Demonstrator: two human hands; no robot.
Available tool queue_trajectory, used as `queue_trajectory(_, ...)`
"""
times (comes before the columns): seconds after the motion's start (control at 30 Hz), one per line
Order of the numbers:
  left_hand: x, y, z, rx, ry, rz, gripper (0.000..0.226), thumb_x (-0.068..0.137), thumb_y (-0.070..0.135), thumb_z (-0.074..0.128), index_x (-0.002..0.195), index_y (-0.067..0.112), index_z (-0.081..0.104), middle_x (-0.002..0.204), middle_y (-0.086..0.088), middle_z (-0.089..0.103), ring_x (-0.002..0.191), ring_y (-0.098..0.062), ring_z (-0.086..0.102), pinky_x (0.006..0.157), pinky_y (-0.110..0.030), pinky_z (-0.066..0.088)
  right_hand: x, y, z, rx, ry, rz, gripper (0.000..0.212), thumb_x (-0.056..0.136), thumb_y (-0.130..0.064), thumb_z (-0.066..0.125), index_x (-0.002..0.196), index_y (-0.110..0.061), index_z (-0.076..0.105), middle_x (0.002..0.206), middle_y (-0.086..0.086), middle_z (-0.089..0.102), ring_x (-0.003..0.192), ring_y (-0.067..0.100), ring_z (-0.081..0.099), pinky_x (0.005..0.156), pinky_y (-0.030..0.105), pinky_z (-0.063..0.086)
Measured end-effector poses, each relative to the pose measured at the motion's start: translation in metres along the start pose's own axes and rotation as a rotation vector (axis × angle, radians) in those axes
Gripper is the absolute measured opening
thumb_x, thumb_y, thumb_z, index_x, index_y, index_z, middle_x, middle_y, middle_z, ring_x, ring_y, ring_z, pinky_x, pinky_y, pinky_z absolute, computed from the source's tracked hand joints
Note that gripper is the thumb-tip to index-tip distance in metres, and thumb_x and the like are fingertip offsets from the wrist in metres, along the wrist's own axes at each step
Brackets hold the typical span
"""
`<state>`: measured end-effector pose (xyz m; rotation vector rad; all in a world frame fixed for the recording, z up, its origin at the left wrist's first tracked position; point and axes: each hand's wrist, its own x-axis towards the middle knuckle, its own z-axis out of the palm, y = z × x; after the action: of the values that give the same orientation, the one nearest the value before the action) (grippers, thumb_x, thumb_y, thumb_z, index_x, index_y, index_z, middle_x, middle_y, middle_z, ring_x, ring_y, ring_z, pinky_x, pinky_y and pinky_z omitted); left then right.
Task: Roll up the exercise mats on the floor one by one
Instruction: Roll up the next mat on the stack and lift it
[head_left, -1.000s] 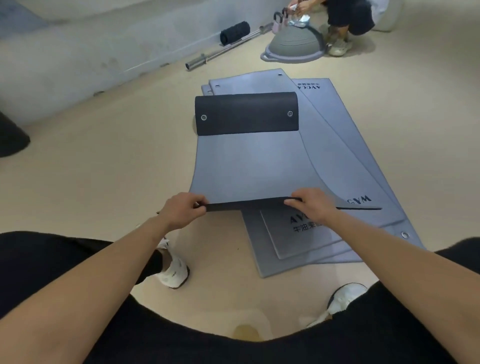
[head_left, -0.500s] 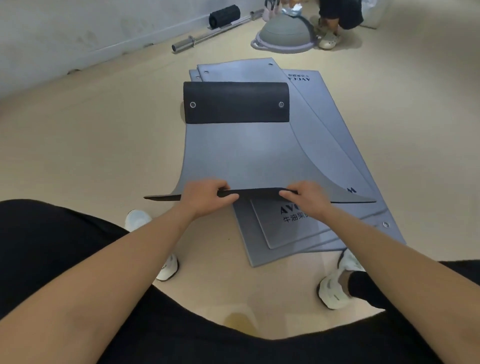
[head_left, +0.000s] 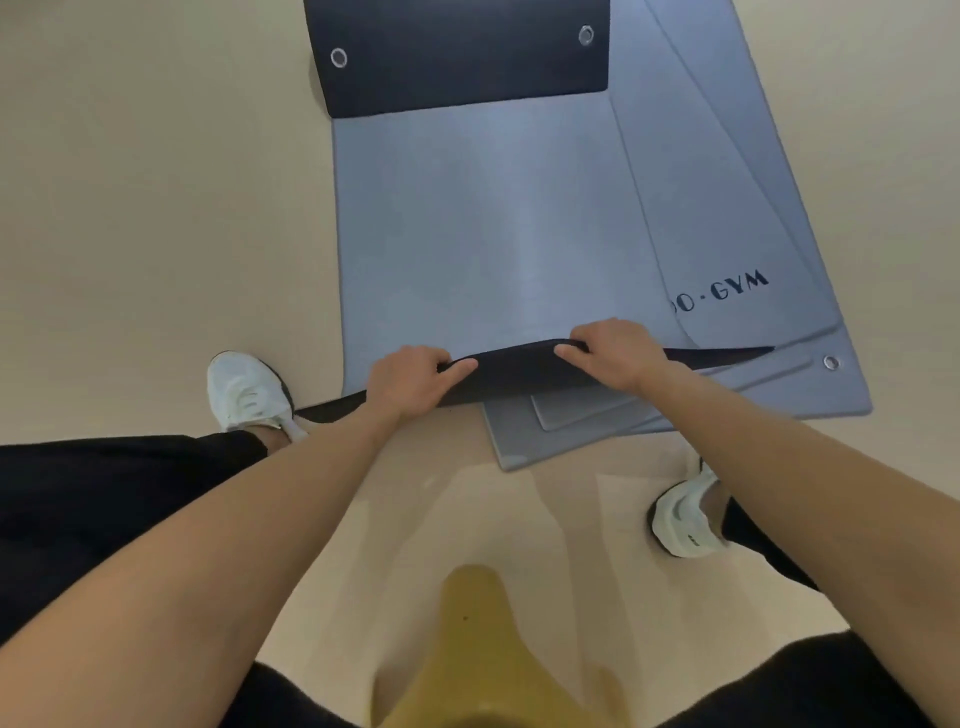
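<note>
Several grey-blue exercise mats lie stacked and fanned out on the beige floor. The top mat (head_left: 483, 218) has a dark underside; its far end (head_left: 457, 57) is folded back, showing two metal eyelets. My left hand (head_left: 410, 384) and my right hand (head_left: 613, 356) both grip its near edge, which is lifted and curled over so the dark underside (head_left: 519, 376) shows between them. A lower mat (head_left: 727, 249) printed "GYM" sticks out to the right, and more mat corners (head_left: 571, 431) lie under my hands.
My two white shoes stand on the floor, the left one (head_left: 244, 392) beside the mat's near-left corner and the right one (head_left: 680, 525) below the stack. Bare beige floor (head_left: 156, 208) stretches to the left of the mats.
The view has dropped lower and closer to the mats, so the wall and gym gear left the frame. My hands have curled the near edge further over, showing more of the dark underside.
</note>
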<state>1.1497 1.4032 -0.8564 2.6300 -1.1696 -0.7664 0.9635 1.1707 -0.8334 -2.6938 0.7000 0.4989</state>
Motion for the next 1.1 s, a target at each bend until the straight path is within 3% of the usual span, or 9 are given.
queue_trajectory(0.07,0.007,-0.005,0.021,-0.013,-0.021,-0.031,0.067,0.094,0.079,0.036,0.076,0.022,0.066,0.070,0.003,0.063,0.072,-0.022,0.062,0.066,-0.034,0.049,0.008,0.005,0.015,-0.069,0.003,0.006,0.052,0.101,-0.062,0.040,0.086,-0.016,0.057,0.074,0.003,0.059,0.076,0.030,0.060,0.068,0.036,0.036)
queue_trajectory(0.17,0.017,-0.016,0.046,-0.005,-0.034,-0.080,0.066,0.094,0.080,0.034,0.078,0.026,0.067,0.071,0.004,0.064,0.072,-0.022,0.063,0.069,-0.035,0.052,0.013,0.011,0.044,-0.296,0.224,-0.015,0.058,0.096,-0.068,0.044,0.095,-0.014,0.064,0.085,0.007,0.066,0.084,0.032,0.060,0.085,0.044,0.042)
queue_trajectory(0.3,0.038,-0.028,0.062,0.006,-0.091,-0.102,0.068,0.091,0.084,0.033,0.076,0.027,0.066,0.072,0.005,0.065,0.071,-0.020,0.063,0.067,-0.035,0.051,0.014,0.010,0.084,-0.438,0.668,-0.332,0.026,0.097,-0.037,0.063,0.110,-0.015,0.067,0.111,0.011,0.067,0.101,0.034,0.062,0.097,0.049,0.042)
queue_trajectory(0.4,0.059,-0.034,0.064,-0.017,-0.144,-0.120,0.069,0.089,0.085,0.039,0.079,0.024,0.069,0.075,0.004,0.066,0.074,-0.020,0.063,0.069,-0.035,0.049,0.011,0.019,0.103,-0.514,0.774,-0.466,0.021,0.092,-0.016,0.069,0.113,-0.017,0.069,0.114,0.009,0.067,0.106,0.032,0.061,0.102,0.048,0.042)
queue_trajectory(0.5,0.077,-0.038,0.065,-0.071,-0.168,-0.138,0.065,0.085,0.086,0.045,0.079,0.026,0.069,0.079,0.007,0.067,0.078,-0.018,0.063,0.070,-0.035,0.048,0.005,0.034,0.106,-0.590,0.677,-0.434,0.030,0.099,-0.029,0.065,0.125,-0.015,0.065,0.129,0.009,0.065,0.116,0.033,0.059,0.106,0.051,0.040)
queue_trajectory(0.67,0.076,-0.032,0.068,-0.048,-0.112,-0.109,0.051,0.089,0.079,0.048,0.092,0.032,0.069,0.096,0.009,0.071,0.090,-0.021,0.065,0.072,-0.035,0.043,0.008,0.036,0.107,-0.510,0.188,-0.253,0.086,0.094,-0.074,0.040,0.157,-0.016,0.034,0.160,0.011,0.038,0.147,0.040,0.030,0.121,0.067,0.011)
queue_trajectory(0.8,0.055,-0.029,0.073,0.017,0.088,0.027,0.043,0.097,0.064,0.052,0.116,0.028,0.065,0.105,0.007,0.070,0.097,-0.020,0.066,0.074,-0.036,0.049,0.024,0.040,0.111,-0.483,0.074,-0.251,0.092,0.091,-0.080,0.038,0.157,-0.016,0.034,0.156,0.011,0.043,0.146,0.040,0.033,0.120,0.069,0.009)
queue_trajectory(0.97,0.031,-0.025,0.094,0.186,0.439,0.336,0.041,0.087,0.043,0.068,0.118,0.016,0.069,0.111,-0.006,0.069,0.103,-0.032,0.061,0.086,-0.043,0.045,0.023,0.051,0.135,-0.422,0.047,-0.271,0.090,0.091,-0.081,0.027,0.150,-0.014,0.043,0.143,0.008,0.055,0.136,0.038,0.045,0.118,0.068,0.018)
queue_trajectory(1.1,0.010,-0.021,0.112,0.270,0.216,0.281,0.080,0.076,0.064,0.068,0.140,0.017,0.058,0.144,-0.009,0.054,0.136,-0.034,0.045,0.118,-0.050,0.031,0.028,0.056,0.139,-0.392,0.090,-0.308,0.087,0.092,-0.081,0.031,0.141,-0.012,0.052,0.129,0.006,0.064,0.123,0.037,0.050,0.113,0.062,0.026)
